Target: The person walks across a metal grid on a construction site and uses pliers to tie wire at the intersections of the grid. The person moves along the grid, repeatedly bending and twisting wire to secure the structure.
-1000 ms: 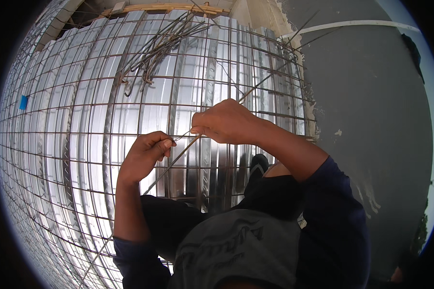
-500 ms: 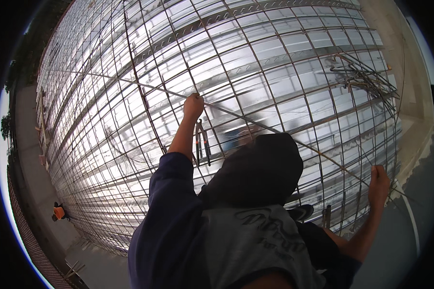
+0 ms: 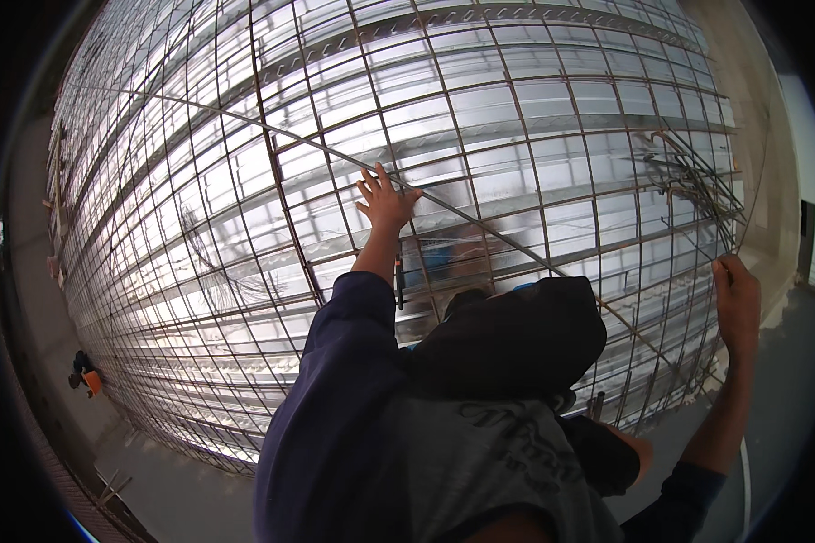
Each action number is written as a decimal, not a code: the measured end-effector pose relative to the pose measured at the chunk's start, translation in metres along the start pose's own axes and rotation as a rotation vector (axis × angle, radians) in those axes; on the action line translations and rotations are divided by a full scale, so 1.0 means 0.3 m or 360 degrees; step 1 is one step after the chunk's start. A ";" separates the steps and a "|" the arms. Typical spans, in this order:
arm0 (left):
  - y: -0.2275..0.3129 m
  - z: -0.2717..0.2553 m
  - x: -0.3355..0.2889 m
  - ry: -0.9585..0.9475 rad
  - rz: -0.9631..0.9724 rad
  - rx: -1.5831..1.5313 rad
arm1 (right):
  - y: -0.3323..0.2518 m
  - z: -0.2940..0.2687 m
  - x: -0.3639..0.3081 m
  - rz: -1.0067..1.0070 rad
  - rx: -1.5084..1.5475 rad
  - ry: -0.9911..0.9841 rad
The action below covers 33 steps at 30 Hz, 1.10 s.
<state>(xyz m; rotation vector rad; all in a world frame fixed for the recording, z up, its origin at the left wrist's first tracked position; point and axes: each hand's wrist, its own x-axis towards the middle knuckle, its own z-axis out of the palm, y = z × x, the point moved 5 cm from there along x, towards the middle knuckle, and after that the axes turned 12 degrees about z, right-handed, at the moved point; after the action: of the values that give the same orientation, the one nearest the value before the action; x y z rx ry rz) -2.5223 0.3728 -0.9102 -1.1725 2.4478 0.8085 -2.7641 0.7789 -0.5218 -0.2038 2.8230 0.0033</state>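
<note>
A long steel rebar lies diagonally across a grid of rusty reinforcing bars. Against it, near the middle of the view, my left hand has its fingers spread, and nothing is gripped in it. Farther right, my right hand is raised by the mesh's right edge, its fingers pinched on what looks like a thin wire. Beside my left forearm, a hand tool with orange bands on its handles rests on the mesh, partly hidden by the arm.
Ribbed shiny metal decking lies under the mesh. Bent steel bars are heaped at the right. A concrete ledge borders that side. At the far left, a person in orange and dark clothing is by the mesh edge.
My left hand has loosened from the rebar and spread its fingers. My right hand has lifted away from the rebar's near end, up and slightly right. The view has shifted.
</note>
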 end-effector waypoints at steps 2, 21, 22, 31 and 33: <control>0.015 -0.015 0.008 -0.0052 -0.0083 0.0026 | -0.046 -0.025 0.031 -0.0020 -0.0011 -0.0014; -0.036 0.001 0.040 -0.0098 -0.0053 0.0265 | -0.259 -0.181 0.281 -0.0412 -0.0347 0.0265; -0.108 -0.027 0.038 -0.0024 -0.0080 0.0311 | -0.343 -0.182 0.282 -0.0372 -0.0331 0.0281; -0.039 0.058 0.086 -0.0127 -0.0016 0.0402 | -0.265 0.020 0.474 -0.0542 -0.0280 -0.0071; -0.046 0.049 0.074 -0.0155 -0.0074 0.0424 | -0.299 0.083 0.507 -0.0622 -0.0204 -0.0184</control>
<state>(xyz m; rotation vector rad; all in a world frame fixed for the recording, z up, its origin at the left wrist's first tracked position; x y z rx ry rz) -2.5247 0.3613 -0.9376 -1.0604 2.3510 0.4948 -2.8871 0.6695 -0.5902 -0.7542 2.6232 0.1057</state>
